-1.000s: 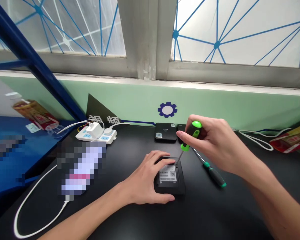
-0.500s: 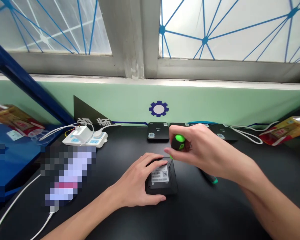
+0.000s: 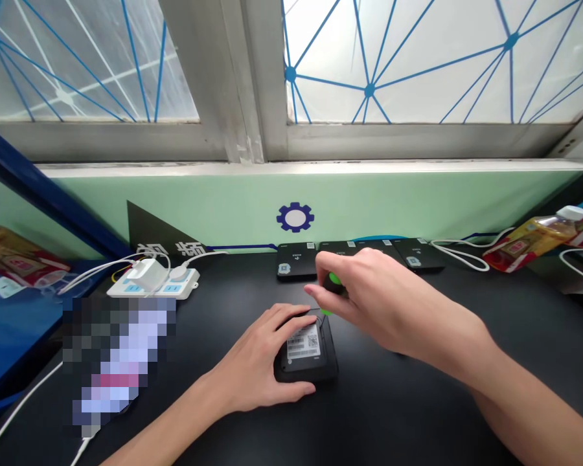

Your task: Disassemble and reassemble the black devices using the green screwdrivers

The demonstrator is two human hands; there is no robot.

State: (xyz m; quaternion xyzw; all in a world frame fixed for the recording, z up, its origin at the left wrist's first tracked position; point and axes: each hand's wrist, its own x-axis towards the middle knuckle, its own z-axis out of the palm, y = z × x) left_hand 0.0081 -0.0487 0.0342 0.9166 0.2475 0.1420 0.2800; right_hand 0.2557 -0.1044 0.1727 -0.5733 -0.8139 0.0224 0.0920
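Observation:
A small flat black box (image 3: 326, 370) with a white printed label lies on the black table. My left hand (image 3: 257, 362) grips it from the left, thumb along the near edge and fingers over the far part and the label. Above the box's far right corner, my right hand (image 3: 388, 301) is closed round a screwdriver (image 3: 334, 279) with a black and green handle. The fist covers most of that handle. A bit of green shows below it by the corner; where the tip meets the box I cannot make out.
Several similar black boxes (image 3: 297, 262) stand in a row along the green wall. A white power strip (image 3: 187, 285) with plugs and cables sits at the left, behind a blurred-out phone-like object (image 3: 131, 349). Drink bottles (image 3: 529, 239) lie at both sides.
The view has shifted a little, so everything sits slightly further left. My right hand has turned about the screwdriver, hiding more of its handle. The green-ended tool beneath my right wrist is now hidden.

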